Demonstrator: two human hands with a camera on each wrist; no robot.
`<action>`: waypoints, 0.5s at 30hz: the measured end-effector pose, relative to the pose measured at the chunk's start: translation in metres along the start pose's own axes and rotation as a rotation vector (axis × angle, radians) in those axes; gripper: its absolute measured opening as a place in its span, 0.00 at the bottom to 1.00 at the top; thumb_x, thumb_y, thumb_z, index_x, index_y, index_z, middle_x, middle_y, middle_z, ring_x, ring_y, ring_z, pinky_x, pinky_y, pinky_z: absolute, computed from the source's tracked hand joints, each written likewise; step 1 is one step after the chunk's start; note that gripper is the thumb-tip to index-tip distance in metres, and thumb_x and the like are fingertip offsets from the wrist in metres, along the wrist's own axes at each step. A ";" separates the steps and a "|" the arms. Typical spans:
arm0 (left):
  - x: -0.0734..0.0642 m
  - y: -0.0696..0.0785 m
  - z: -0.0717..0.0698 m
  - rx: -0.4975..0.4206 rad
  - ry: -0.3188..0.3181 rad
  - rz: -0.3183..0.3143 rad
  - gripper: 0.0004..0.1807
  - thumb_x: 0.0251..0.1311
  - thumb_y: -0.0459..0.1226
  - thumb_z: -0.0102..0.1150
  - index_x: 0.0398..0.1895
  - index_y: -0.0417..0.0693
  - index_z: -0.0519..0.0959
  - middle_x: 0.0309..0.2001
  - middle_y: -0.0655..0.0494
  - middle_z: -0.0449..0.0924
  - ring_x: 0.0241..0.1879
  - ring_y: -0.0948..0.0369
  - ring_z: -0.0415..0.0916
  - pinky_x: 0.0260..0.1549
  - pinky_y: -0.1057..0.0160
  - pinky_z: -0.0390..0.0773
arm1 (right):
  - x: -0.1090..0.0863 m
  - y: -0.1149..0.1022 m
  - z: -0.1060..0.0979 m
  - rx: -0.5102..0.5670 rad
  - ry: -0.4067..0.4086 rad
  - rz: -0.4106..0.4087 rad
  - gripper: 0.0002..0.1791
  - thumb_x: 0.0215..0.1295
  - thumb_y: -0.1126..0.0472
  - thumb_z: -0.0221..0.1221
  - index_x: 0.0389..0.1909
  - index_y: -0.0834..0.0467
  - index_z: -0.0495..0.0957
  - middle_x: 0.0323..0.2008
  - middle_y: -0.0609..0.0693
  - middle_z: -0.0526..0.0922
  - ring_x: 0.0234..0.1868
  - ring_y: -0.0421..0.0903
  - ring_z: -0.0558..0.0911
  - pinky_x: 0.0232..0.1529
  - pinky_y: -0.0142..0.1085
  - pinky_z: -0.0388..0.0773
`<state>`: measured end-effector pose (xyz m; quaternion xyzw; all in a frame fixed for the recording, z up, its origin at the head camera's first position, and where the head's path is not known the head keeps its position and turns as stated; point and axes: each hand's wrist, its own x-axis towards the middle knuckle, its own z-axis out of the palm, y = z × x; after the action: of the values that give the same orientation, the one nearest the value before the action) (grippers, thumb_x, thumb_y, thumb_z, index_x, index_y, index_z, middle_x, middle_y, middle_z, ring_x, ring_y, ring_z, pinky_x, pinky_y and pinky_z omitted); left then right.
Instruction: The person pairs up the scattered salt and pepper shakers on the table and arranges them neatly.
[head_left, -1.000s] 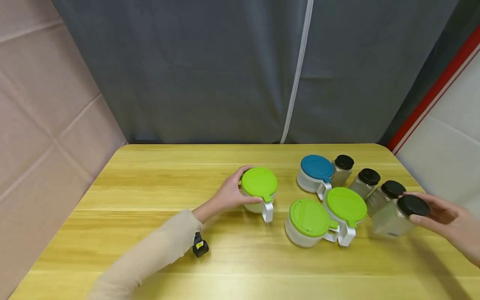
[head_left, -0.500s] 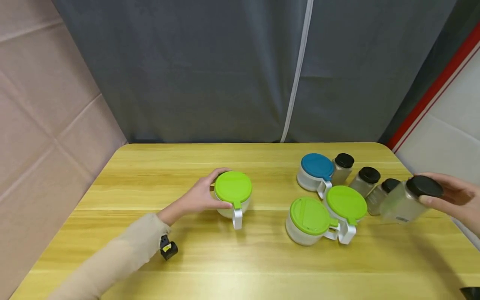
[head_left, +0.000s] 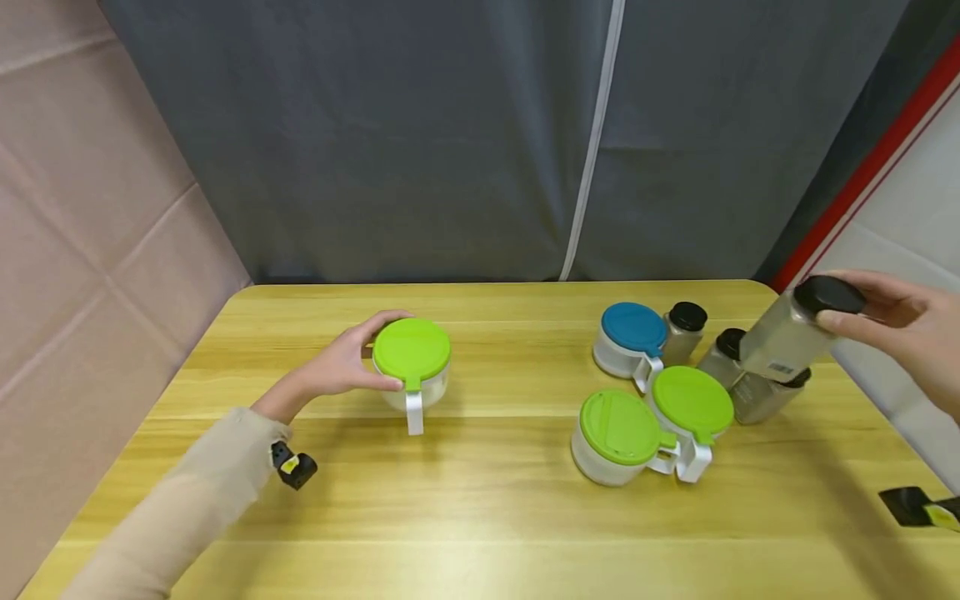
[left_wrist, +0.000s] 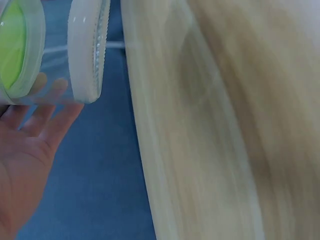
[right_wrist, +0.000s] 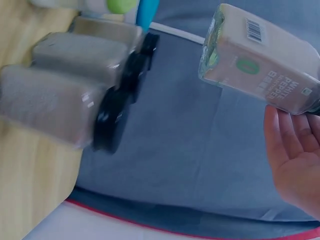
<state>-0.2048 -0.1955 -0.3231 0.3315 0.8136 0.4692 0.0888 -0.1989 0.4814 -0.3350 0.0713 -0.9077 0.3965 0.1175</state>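
My left hand (head_left: 345,362) grips a clear seasoning jar (head_left: 412,354) with a green lid and white handle, fingers and thumb round its side. In the left wrist view the jar's white base (left_wrist: 86,50) hangs clear of the wood. At the right my right hand (head_left: 915,333) holds a black-capped pepper jar (head_left: 783,337) by its cap, tilted in the air. Its label reads white pepper in the right wrist view. Below and behind it stand several similar spice jars (head_left: 765,398), partly covered by it.
Two green-lidded jars (head_left: 618,429) stand close together right of the table's middle. A blue-lidded jar (head_left: 633,327) is behind them, beside a black-capped spice jar (head_left: 684,329). A grey curtain (head_left: 420,150) hangs behind the wooden table (head_left: 487,508).
My left hand has carried the green-lidded jar leftward across the table. My right hand has raised the pepper jar up and away from the front of the row. The standing jars keep their places.
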 end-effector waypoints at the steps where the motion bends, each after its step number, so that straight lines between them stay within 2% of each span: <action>1: -0.001 -0.001 -0.003 -0.001 0.003 -0.001 0.44 0.40 0.34 0.69 0.62 0.44 0.57 0.54 0.50 0.65 0.50 0.54 0.65 0.45 0.51 0.68 | -0.003 -0.031 0.005 0.020 0.002 0.016 0.31 0.58 0.62 0.57 0.63 0.48 0.60 0.56 0.46 0.67 0.49 0.38 0.69 0.53 0.33 0.59; 4: -0.004 -0.005 -0.013 -0.011 0.018 -0.014 0.44 0.41 0.32 0.68 0.63 0.42 0.56 0.54 0.50 0.64 0.50 0.54 0.65 0.45 0.51 0.68 | -0.011 -0.121 0.020 0.073 -0.006 0.022 0.27 0.59 0.63 0.57 0.59 0.48 0.65 0.48 0.39 0.71 0.43 0.32 0.71 0.48 0.25 0.60; 6: -0.005 -0.008 -0.018 -0.021 0.024 -0.023 0.43 0.42 0.31 0.68 0.63 0.41 0.55 0.55 0.49 0.63 0.51 0.54 0.64 0.46 0.52 0.68 | -0.011 -0.159 0.030 0.102 -0.004 0.017 0.23 0.59 0.65 0.56 0.56 0.48 0.68 0.42 0.35 0.73 0.39 0.30 0.72 0.40 0.21 0.63; 7: -0.005 -0.010 -0.021 -0.024 0.026 -0.028 0.43 0.42 0.31 0.67 0.63 0.41 0.55 0.55 0.48 0.62 0.51 0.54 0.64 0.46 0.52 0.68 | -0.009 -0.171 0.034 0.128 -0.013 0.013 0.22 0.59 0.65 0.56 0.55 0.49 0.68 0.40 0.34 0.74 0.38 0.30 0.73 0.36 0.19 0.63; 9: -0.005 -0.013 -0.025 -0.027 0.027 -0.041 0.43 0.43 0.31 0.66 0.63 0.41 0.54 0.56 0.47 0.62 0.51 0.53 0.64 0.45 0.53 0.68 | -0.004 -0.186 0.041 0.154 -0.045 0.009 0.21 0.60 0.64 0.55 0.55 0.49 0.69 0.39 0.34 0.76 0.37 0.31 0.73 0.36 0.20 0.63; 15: -0.007 -0.022 -0.031 -0.057 0.022 -0.075 0.43 0.44 0.30 0.66 0.64 0.43 0.54 0.56 0.47 0.61 0.51 0.53 0.63 0.44 0.56 0.70 | 0.019 -0.203 0.067 0.223 -0.162 -0.028 0.21 0.60 0.63 0.55 0.56 0.54 0.68 0.41 0.44 0.78 0.38 0.40 0.74 0.38 0.25 0.66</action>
<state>-0.2238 -0.2294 -0.3254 0.2926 0.8127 0.4924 0.1068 -0.1819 0.2941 -0.2309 0.1286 -0.8634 0.4861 0.0407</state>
